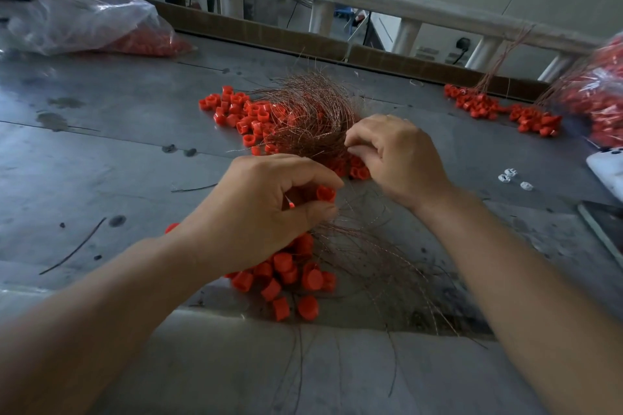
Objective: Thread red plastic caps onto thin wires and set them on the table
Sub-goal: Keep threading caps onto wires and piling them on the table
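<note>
1. Firstly, the grey metal table fills almost all the view, and everything for the task lies on it.
2. A clear bag of red caps rests at the far left.
3. The wire bundle lies in the middle, just beyond both hands. Its thin strands curve mostly from far to near.
4. Loose caps are spread beside and under this bundle. A second pile lies under the left wrist, and finished caps on wires are set at the far right.
5. The right hand pinches with curled fingertips at the near edge of the bundle. I cannot tell which single strand it holds.
6. The left hand is close to it but not touching.
7. This left hand grips one red cap between thumb and finger. The cap is just below and left of the right fingertips, so I judge the wire end must come down and left into the cap.
</note>
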`<state>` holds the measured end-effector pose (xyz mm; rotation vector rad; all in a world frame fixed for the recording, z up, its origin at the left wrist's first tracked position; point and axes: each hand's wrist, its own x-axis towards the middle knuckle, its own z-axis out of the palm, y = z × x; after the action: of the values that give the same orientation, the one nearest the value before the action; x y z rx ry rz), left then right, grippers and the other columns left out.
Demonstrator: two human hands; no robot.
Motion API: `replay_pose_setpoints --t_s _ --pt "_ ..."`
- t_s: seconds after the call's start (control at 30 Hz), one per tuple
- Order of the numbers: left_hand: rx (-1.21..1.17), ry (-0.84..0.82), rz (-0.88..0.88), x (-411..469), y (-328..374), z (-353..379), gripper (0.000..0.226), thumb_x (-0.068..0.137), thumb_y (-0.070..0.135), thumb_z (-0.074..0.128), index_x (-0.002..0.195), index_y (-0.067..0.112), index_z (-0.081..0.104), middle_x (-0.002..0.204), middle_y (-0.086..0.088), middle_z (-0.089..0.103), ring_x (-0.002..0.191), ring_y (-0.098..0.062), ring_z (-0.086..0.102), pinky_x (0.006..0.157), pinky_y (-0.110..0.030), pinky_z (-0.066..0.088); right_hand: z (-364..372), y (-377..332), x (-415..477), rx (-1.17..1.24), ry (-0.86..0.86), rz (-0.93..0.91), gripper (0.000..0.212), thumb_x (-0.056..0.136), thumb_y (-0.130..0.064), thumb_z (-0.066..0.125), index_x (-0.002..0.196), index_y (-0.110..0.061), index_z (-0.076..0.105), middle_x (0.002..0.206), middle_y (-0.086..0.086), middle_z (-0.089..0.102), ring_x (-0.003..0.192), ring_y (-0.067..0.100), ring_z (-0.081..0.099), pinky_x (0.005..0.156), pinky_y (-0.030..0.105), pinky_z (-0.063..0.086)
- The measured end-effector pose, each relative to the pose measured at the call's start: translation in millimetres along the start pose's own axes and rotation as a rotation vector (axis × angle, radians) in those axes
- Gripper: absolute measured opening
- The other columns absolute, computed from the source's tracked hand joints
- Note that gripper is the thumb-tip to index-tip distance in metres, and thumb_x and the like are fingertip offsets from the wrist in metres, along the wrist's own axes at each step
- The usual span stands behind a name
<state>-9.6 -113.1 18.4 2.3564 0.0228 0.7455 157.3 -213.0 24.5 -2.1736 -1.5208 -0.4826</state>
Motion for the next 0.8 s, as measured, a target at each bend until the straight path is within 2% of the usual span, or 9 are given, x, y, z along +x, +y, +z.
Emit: replay_pose_setpoints --t_s 0.13,0.23,0.3,0.43,0.5,0.57,0.67,0.73,0.8 --pt "0.001 0.003 -0.007 -1.0 0.5 -0.2 0.023 0.074 0.02 0.074 0.097 0.019 0.071 0.085 0.021 0.063 0.083 0.006 0.056 0.072 0.002 0.038 -13.8 -0.1 -2.9 0.026 -0.032 -0.087 0.008 0.083 -0.007 0.063 0.086 -0.003 0.069 0.082 0.008 0.069 0.08 0.028 0.062 0.091 0.039 0.042" --pt "-0.003 0.01 -0.024 -1.5 2.1 -0.1 0.028 0.072 0.028 0.069 0.099 0.02 0.071 0.082 0.03 0.058 0.081 0.015 0.055 0.071 0.004 0.036 -21.6 -0.6 -7.8 0.089 0.004 -0.066 0.006 0.082 -0.008 0.065 0.085 -0.006 0.07 0.081 0.006 0.067 0.08 0.024 0.061 0.078 0.041 0.049" --pt "-0.01 0.018 -0.036 -1.6 1.8 0.9 0.028 0.073 0.024 0.075 0.1 0.021 0.069 0.078 0.034 0.054 0.078 0.021 0.053 0.069 0.005 0.036 -23.8 -0.9 -13.2 0.129 0.03 -0.023 0.005 0.082 -0.01 0.066 0.085 -0.007 0.069 0.08 0.002 0.063 0.077 0.019 0.059 0.071 0.037 0.049" --pt "-0.002 0.011 -0.034 -1.7 1.8 1.2 0.02 0.072 0.027 0.07 0.091 0.022 0.07 0.074 0.029 0.058 0.074 0.016 0.055 0.067 0.002 0.038 -21.4 0.3 -21.9 0.112 -0.036 0.065 0.007 0.083 -0.015 0.066 0.084 -0.009 0.069 0.076 -0.004 0.052 0.069 0.012 0.051 0.065 0.029 0.043" --pt "-0.011 0.011 -0.037 -1.4 2.0 0.8 0.021 0.071 0.028 0.068 0.09 0.022 0.07 0.074 0.029 0.058 0.073 0.016 0.055 0.067 0.002 0.038 -19.5 -0.1 -23.6 0.095 -0.069 0.118 0.008 0.084 -0.016 0.064 0.084 -0.01 0.068 0.077 -0.003 0.055 0.069 0.011 0.05 0.067 0.028 0.043" --pt "-0.016 0.008 -0.02 -1.0 2.5 0.4 0.021 0.071 0.028 0.067 0.09 0.021 0.071 0.077 0.025 0.06 0.073 0.015 0.055 0.066 0.001 0.039 -20.4 -1.7 -24.1 0.141 -0.08 0.163 0.005 0.085 -0.016 0.063 0.084 -0.014 0.067 0.076 -0.004 0.058 0.066 0.005 0.049 0.066 0.019 0.042" --pt "-0.002 -0.011 0.008 -0.1 2.5 0.0 0.022 0.072 0.029 0.066 0.09 0.019 0.071 0.084 0.013 0.063 0.077 0.003 0.056 0.068 -0.008 0.044 -25.9 -5.3 -24.5 0.437 -0.109 0.276 0.016 0.084 -0.009 0.063 0.078 -0.025 0.063 0.067 -0.007 0.06 0.06 0.008 0.057 0.061 0.017 0.048" --pt "0.017 -0.016 0.01 0.4 2.0 0.3 0.02 0.072 0.029 0.065 0.089 0.019 0.071 0.085 0.011 0.062 0.079 -0.002 0.056 0.07 -0.012 0.045 -29.6 -8.0 -24.4 0.75 -0.175 0.335 0.02 0.083 -0.001 0.062 0.077 -0.02 0.065 0.064 -0.005 0.064 0.061 0.008 0.062 0.061 0.017 0.051" --pt "0.034 -0.014 0.005 0.4 1.5 0.7 0.019 0.072 0.028 0.065 0.088 0.02 0.07 0.085 0.012 0.061 0.08 -0.002 0.055 0.071 -0.011 0.044 -32.2 -7.6 -25.2 0.992 -0.249 0.363 0.015 0.081 -0.001 0.058 0.081 -0.014 0.066 0.069 -0.002 0.069 0.066 0.009 0.065 0.065 0.019 0.053"
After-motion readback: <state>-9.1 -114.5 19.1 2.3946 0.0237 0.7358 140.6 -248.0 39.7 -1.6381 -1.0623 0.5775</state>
